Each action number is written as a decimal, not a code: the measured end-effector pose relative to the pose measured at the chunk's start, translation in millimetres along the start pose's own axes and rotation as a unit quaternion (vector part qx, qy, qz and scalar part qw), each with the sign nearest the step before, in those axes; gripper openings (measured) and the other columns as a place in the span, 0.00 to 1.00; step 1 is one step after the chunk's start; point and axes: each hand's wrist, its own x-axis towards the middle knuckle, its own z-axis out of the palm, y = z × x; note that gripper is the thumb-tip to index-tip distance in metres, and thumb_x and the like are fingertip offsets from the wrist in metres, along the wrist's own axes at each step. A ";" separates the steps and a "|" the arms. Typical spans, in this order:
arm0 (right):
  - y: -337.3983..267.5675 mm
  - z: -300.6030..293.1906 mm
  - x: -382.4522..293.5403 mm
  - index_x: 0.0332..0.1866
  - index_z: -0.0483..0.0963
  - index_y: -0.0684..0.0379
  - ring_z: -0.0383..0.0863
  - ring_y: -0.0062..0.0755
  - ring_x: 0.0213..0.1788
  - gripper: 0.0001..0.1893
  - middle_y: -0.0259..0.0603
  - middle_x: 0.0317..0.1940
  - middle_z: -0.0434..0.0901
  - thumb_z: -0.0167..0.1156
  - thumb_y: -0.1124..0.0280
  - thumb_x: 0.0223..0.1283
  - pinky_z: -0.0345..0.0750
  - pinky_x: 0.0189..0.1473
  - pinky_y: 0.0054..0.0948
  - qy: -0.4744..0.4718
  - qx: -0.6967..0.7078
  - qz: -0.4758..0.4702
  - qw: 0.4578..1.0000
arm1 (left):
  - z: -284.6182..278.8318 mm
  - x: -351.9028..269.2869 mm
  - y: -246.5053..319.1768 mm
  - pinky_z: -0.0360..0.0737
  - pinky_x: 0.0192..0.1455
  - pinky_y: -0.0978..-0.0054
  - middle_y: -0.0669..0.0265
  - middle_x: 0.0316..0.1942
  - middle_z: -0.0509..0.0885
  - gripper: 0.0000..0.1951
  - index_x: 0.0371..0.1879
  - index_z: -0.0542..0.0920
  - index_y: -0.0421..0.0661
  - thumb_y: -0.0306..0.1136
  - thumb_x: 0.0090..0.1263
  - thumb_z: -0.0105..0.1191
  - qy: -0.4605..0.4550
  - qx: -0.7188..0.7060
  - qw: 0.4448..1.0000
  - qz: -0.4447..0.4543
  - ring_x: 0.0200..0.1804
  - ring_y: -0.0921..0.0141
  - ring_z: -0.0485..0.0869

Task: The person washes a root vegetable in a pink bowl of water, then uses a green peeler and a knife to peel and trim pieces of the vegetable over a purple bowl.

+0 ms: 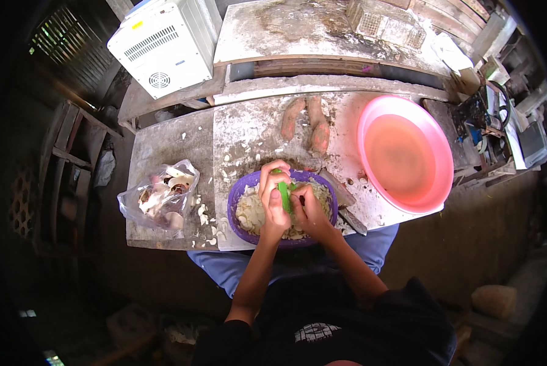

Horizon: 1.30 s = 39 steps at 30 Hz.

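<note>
My left hand [274,201] grips a bright green plastic slicer [284,196], held upright over a purple oval basin [233,208]. Pressed close to the slicer's right side is my right hand [311,212], its fingers curled. A small dark spot shows between those fingers, but what they hold is mostly hidden. Pale thin slices [250,211] fill the basin beneath both hands. Beyond it, two unpeeled tuber roots [319,130] lie on the table. At the basin's right edge rest a broad blade [340,188] and a knife [352,221].
A pink basin [440,169] of cloudy water stands to the right. On the left sits a clear plastic bag [156,201] of peelings. Scraps litter the worn table [172,137]. A white appliance [163,55] and a second table [273,32] are behind.
</note>
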 end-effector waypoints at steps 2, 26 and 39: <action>12.8 -2.3 -4.8 0.38 0.61 0.64 0.68 0.25 0.30 0.03 0.40 0.28 0.67 0.47 0.78 0.62 0.68 0.34 0.26 0.014 0.016 0.043 0.999 | 1.3 -1.2 4.9 0.69 0.42 0.66 0.49 0.40 0.71 0.23 0.29 0.70 0.37 0.46 0.68 0.29 -0.003 -0.006 1.000 -0.008 0.39 0.62 0.72; 0.3 -10.7 -3.7 0.43 0.64 0.61 0.69 0.16 0.37 0.06 0.33 0.32 0.69 0.51 0.74 0.63 0.68 0.40 0.19 -0.007 0.151 0.138 0.979 | 0.9 -3.6 2.5 0.70 0.44 0.65 0.48 0.41 0.71 0.22 0.30 0.71 0.35 0.44 0.68 0.31 -0.026 0.001 1.000 0.005 0.40 0.61 0.72; -15.6 -19.2 -0.4 0.40 0.64 0.60 0.64 0.10 0.31 0.06 0.27 0.28 0.67 0.53 0.75 0.62 0.64 0.32 0.15 -0.046 0.208 0.165 0.963 | -1.6 -7.2 1.8 0.70 0.45 0.64 0.49 0.41 0.71 0.22 0.30 0.70 0.36 0.45 0.68 0.30 -0.010 -0.005 1.000 -0.012 0.41 0.61 0.72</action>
